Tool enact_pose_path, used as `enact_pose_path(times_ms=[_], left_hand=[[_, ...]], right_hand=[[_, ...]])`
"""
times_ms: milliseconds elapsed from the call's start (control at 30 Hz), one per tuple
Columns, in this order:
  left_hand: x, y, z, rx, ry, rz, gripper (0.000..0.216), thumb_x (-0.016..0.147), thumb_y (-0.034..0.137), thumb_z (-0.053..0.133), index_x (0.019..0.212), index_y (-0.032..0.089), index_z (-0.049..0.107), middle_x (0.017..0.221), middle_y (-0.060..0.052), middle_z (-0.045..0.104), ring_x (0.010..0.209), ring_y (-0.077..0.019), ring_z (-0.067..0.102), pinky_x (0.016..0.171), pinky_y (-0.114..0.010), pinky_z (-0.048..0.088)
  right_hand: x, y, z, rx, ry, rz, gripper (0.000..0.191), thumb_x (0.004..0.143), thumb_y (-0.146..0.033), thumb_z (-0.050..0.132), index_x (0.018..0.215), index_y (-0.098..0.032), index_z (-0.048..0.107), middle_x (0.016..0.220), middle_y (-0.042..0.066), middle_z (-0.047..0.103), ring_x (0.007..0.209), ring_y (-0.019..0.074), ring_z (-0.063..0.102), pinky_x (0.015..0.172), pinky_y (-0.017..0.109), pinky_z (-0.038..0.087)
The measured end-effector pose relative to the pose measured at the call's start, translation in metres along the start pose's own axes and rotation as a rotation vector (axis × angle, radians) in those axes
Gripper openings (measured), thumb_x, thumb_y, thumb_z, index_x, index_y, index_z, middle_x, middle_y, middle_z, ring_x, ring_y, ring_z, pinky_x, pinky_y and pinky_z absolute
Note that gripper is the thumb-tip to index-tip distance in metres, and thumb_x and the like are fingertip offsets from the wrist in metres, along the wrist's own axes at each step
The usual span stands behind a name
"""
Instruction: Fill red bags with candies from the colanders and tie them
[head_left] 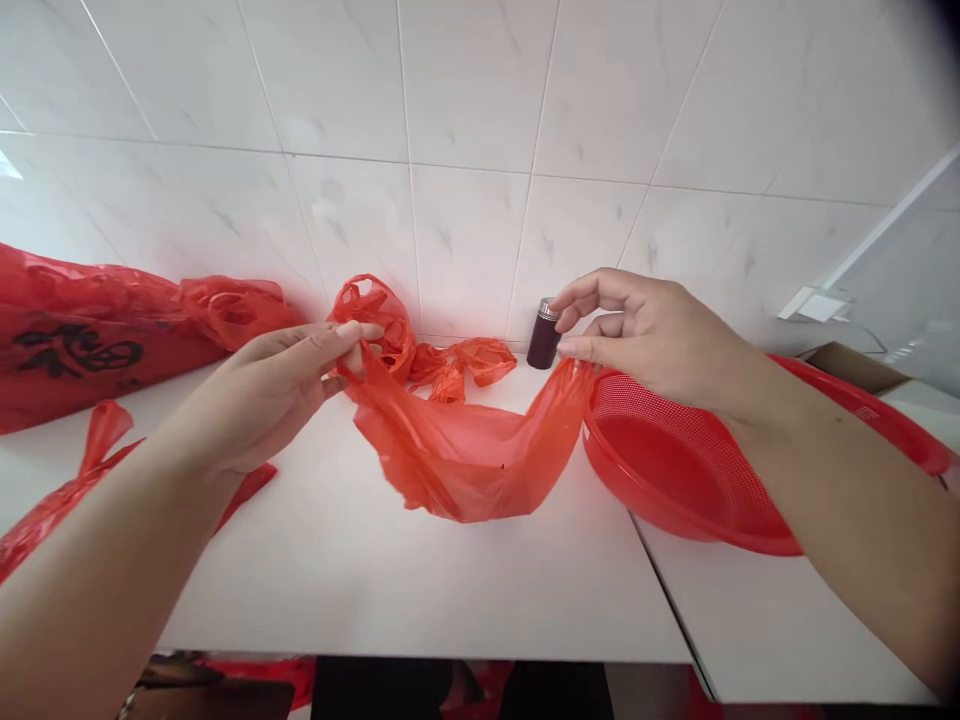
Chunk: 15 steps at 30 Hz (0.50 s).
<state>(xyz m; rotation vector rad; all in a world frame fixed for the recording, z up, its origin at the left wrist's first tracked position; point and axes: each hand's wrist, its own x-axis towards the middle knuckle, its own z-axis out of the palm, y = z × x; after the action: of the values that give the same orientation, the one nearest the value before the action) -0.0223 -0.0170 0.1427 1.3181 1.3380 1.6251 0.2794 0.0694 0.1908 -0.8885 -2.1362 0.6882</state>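
Observation:
A thin red plastic bag hangs stretched between my two hands above the white counter. My left hand pinches its left handle, fingers closed on the plastic. My right hand grips the bag's right edge under its lower fingers. Between thumb and forefinger it also pinches a small dark maroon bottle with a silver cap, held upright over the bag's mouth.
A red perforated basin sits under my right wrist. More crumpled red bags lie against the tiled wall. A large printed red bag fills the far left. The counter's front edge runs close below.

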Motion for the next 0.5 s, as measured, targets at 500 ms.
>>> enact_pose_path(times_ms=[500], left_hand=[[-0.009, -0.005, 0.061, 0.343, -0.67, -0.295, 0.042, 0.09, 0.055, 0.045, 0.079, 0.02, 0.065, 0.07, 0.001, 0.052, 0.054, -0.0093, 0.041, 0.053, -0.023, 0.04]], right_hand=[[0.019, -0.027, 0.088, 0.379, -0.162, -0.358, 0.017, 0.087, -0.019, 0.059, 0.104, -0.022, 0.059, 0.111, 0.001, 0.063, 0.102, 0.0139, 0.06, 0.09, 0.032, 0.051]])
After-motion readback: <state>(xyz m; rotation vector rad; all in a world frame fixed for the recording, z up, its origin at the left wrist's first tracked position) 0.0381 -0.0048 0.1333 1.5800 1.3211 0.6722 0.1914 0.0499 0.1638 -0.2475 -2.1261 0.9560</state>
